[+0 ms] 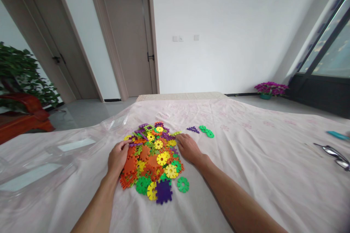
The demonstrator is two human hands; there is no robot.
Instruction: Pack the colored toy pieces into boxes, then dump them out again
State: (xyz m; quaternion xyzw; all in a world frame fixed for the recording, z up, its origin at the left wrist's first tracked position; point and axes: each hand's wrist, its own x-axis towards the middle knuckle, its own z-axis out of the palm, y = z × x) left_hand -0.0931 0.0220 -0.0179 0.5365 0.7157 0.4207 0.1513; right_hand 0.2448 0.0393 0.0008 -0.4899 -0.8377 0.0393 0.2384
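Note:
A heap of flat plastic interlocking pieces point(153, 161) in orange, yellow, green and purple lies on the cloth between my hands. My left hand point(117, 157) rests against its left edge, fingers bent but apart, with the fingertips by a thin purple piece point(134, 145). On the opposite side my right hand point(188, 147) lies low on the cloth, fingers stretched toward the heap beside a lime-green piece point(177, 133). A purple square piece point(164, 191) and a green notched disc point(183, 184) lie at the near edge. Fingertip contact is partly hidden.
Beyond my right hand lie a purple piece point(193, 129) and green discs point(209, 133). Clear plastic containers point(35, 180) stand at left. Eyeglasses point(335, 156) and a blue object point(338, 135) lie at far right. A pale floral cloth point(246, 174) covers the table, with folds.

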